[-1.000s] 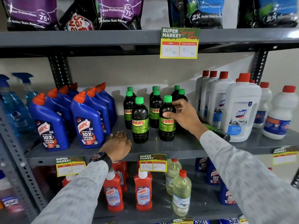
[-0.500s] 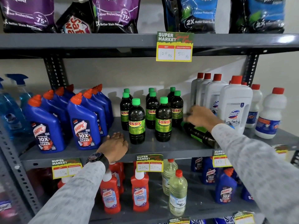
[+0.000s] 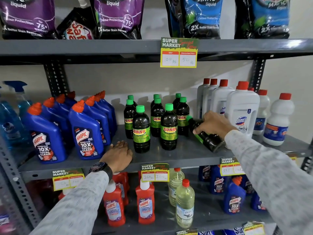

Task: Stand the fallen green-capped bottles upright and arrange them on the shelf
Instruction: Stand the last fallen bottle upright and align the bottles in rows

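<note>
Several dark green-capped bottles [image 3: 169, 128] with green SUNNY labels stand upright in rows in the middle of the grey shelf [image 3: 179, 156]. One more green-capped bottle [image 3: 209, 140] lies on its side to their right, cap pointing left toward the standing ones. My right hand [image 3: 214, 123] is wrapped over the fallen bottle's upper body and grips it. My left hand [image 3: 118, 154] rests flat on the shelf's front edge, left of the front standing bottle, holding nothing.
Blue Harpic bottles [image 3: 86, 134] crowd the shelf's left part; white Domex bottles [image 3: 242, 109] with red caps stand close behind the fallen bottle. Price tags [image 3: 155, 173] hang on the shelf edge. Detergent pouches [image 3: 118, 16] sit above; red and blue bottles fill the shelf below.
My right hand left the front right standing bottle, moved right and closed on the fallen bottle. The left hand stayed on the shelf edge.
</note>
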Motion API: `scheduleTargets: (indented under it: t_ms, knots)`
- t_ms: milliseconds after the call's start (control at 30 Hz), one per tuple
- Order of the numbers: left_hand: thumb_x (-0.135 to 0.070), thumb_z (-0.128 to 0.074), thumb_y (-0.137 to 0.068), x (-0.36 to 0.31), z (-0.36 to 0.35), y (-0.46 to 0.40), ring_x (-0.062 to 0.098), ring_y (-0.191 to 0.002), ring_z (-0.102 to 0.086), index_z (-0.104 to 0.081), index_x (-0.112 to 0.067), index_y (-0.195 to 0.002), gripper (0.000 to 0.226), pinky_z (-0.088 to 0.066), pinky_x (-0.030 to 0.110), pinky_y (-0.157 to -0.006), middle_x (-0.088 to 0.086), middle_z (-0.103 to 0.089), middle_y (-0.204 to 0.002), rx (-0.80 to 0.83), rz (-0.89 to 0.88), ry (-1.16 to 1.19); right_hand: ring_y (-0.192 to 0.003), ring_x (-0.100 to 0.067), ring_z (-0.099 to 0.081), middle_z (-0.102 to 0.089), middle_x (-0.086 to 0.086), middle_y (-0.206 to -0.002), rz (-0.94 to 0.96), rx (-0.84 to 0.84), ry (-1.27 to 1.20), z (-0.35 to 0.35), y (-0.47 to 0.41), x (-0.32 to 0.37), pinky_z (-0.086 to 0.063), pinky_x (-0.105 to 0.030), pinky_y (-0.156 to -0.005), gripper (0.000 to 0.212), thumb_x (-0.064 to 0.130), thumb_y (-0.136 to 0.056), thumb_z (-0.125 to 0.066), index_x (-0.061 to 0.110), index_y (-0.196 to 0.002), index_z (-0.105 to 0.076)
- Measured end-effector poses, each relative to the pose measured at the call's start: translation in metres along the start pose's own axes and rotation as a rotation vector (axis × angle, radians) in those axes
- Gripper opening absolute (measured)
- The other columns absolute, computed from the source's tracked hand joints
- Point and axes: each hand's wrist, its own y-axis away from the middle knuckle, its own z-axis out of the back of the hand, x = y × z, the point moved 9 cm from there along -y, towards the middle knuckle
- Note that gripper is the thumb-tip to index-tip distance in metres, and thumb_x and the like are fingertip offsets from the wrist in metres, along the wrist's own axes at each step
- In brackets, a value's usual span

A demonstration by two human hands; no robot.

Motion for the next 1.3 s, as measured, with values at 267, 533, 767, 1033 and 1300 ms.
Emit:
scheduleTargets:
  t_ms: [267, 533, 767, 1033, 1300]
  knots:
    - [-0.036, -0.015, -0.106, -0.002, 0.000, 0.001, 0.024, -0.158, -0.008, -0.015, -0.005, -0.160, 0.063, -0.005, 0.045, -0.127, 0.013, -0.010, -0.170, 0.030, 0.003, -0.002, -0.096, -0.018, -0.061, -0.064, 0.005, -0.105, 0.054, -0.376, -0.571, 0.043, 0.019, 0.011, -0.048, -0.034, -0.084, 0.071, 0.048, -0.066, -0.092, 0.021, -0.120, -0.055]
    - [-0.036, -0.018, -0.105, -0.002, 0.002, 0.000, 0.024, -0.157, -0.013, -0.022, -0.004, -0.158, 0.062, -0.009, 0.047, -0.126, 0.015, -0.016, -0.169, -0.012, -0.006, -0.001, -0.095, -0.017, -0.061, -0.062, 0.007, -0.101, 0.060, -0.441, -0.594, -0.009, 0.035, 0.000, -0.049, -0.033, -0.083, 0.072, 0.046, -0.068, -0.092, 0.019, -0.121, -0.051]
    - [-0.036, -0.018, -0.106, -0.004, 0.002, 0.002, 0.024, -0.157, -0.013, -0.022, -0.005, -0.158, 0.061, -0.008, 0.046, -0.126, 0.014, -0.015, -0.169, -0.008, -0.004, 0.002, -0.096, -0.016, -0.061, -0.064, 0.006, -0.109, 0.100, -0.419, -0.630, -0.026, 0.041, 0.001, -0.047, -0.032, -0.080, 0.077, 0.048, -0.069, -0.092, 0.021, -0.125, -0.046]
    - [-0.037, -0.018, -0.105, -0.002, 0.001, 0.001, 0.023, -0.157, -0.012, -0.021, -0.006, -0.159, 0.062, -0.008, 0.045, -0.127, 0.013, -0.014, -0.170, -0.006, 0.001, 0.016, -0.120, -0.019, -0.068, -0.073, -0.002, -0.128, 0.170, -0.048, -1.067, -0.077, 0.022, -0.017, -0.046, -0.049, -0.114, 0.059, -0.002, -0.090, -0.073, 0.013, -0.144, -0.053]
    - [-0.040, -0.018, -0.104, 0.002, 0.001, -0.004, 0.024, -0.157, -0.014, -0.021, -0.007, -0.159, 0.064, -0.009, 0.045, -0.127, 0.013, -0.016, -0.169, -0.018, -0.005, 0.024, -0.113, -0.019, -0.067, -0.068, 0.000, -0.126, 0.099, -0.154, -0.898, -0.079, 0.023, -0.022, -0.056, -0.035, -0.098, 0.080, 0.025, -0.072, -0.095, 0.019, -0.136, -0.047]
